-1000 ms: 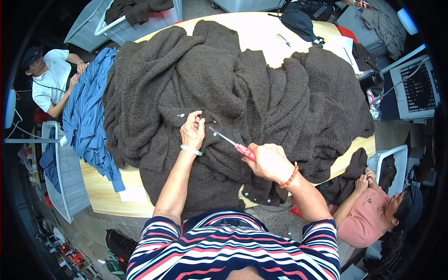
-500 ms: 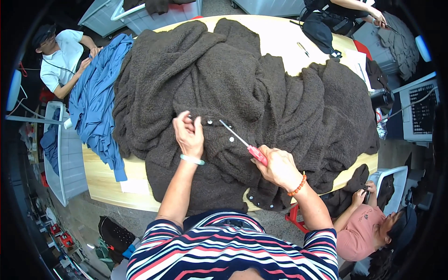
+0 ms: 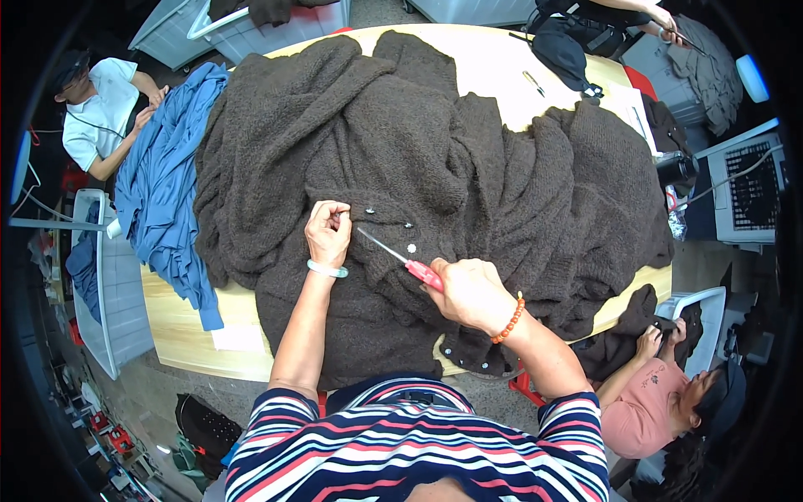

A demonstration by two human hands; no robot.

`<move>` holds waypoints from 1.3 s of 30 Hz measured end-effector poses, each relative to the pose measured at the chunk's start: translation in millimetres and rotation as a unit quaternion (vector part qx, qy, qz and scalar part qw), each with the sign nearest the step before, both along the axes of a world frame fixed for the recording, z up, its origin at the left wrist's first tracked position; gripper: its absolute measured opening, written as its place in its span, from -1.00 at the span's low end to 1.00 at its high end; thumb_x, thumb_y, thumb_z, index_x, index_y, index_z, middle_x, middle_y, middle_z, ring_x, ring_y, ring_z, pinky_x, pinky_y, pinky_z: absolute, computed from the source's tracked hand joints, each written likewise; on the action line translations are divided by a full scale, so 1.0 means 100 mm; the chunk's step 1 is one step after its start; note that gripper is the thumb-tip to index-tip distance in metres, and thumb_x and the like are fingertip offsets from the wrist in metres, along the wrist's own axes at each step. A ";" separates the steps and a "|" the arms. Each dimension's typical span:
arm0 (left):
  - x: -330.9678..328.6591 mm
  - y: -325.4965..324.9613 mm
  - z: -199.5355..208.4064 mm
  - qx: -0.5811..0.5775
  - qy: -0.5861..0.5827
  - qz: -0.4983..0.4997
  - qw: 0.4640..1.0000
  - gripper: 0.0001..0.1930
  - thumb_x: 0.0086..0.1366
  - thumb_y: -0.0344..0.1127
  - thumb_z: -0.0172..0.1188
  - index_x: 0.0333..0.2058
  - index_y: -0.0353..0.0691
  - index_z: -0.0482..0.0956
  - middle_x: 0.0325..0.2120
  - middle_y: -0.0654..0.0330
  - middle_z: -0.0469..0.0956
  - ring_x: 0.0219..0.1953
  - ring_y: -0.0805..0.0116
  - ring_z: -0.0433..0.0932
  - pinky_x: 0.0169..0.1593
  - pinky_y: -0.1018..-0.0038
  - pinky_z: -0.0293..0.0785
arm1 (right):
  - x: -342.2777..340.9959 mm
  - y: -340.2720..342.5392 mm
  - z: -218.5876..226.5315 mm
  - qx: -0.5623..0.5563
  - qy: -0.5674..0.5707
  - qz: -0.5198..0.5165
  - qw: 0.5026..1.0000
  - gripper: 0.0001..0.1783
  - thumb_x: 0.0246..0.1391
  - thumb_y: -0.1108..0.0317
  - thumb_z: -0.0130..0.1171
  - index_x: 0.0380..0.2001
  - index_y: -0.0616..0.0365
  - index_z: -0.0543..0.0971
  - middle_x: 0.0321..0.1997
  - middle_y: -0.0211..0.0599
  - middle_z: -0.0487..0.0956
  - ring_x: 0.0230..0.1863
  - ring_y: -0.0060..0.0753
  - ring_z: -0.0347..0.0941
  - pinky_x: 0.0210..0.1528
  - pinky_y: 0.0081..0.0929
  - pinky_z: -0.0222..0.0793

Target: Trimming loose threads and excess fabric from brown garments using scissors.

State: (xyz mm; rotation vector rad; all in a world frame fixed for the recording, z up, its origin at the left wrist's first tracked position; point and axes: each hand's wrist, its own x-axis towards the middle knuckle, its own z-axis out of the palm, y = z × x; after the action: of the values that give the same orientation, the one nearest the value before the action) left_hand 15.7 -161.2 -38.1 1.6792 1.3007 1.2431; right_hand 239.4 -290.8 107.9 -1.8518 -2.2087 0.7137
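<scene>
A big heap of dark brown knit garments (image 3: 393,142) covers most of the table, with shiny buttons (image 3: 411,248) showing on the fabric in front of me. My left hand (image 3: 328,234), a pale bangle at its wrist, pinches the knit edge left of the buttons; its fingertips hide the exact spot. In my right hand (image 3: 477,294), with an orange bead bracelet, is a red-handled tool with a long thin metal shaft (image 3: 385,244). Its tip points up and left, a little apart from my left fingers and close above the cloth.
Blue garments (image 3: 171,176) hang over the table's left end beside a person in white. At lower right a person in pink handles dark knit. A black cap (image 3: 562,58) and a small tool (image 3: 534,82) lie at the far side. White bins (image 3: 125,293) stand around the table (image 3: 192,339).
My left fingers have closed into a pinch at the knit edge. The red-handled tool has moved left, its tip nearer to my left hand. The view has shifted slightly.
</scene>
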 end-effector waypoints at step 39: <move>0.19 -0.28 0.02 0.102 0.097 0.002 0.990 -0.82 -0.02 -0.66 0.22 -0.42 -0.30 0.50 -0.33 0.10 0.53 -0.27 0.12 0.55 -0.14 0.37 0.48 | 0.13 0.04 0.06 -0.051 -0.010 -0.016 0.999 -0.74 0.09 0.17 0.22 -0.34 0.15 0.51 -0.55 -0.02 0.57 -0.43 0.05 0.57 -0.35 -0.11 0.48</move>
State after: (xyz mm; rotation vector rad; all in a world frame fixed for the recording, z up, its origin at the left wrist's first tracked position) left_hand 34.9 -189.2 -35.9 1.9836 1.3267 1.2776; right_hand 252.2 -287.3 114.2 -1.9450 -2.1880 0.8213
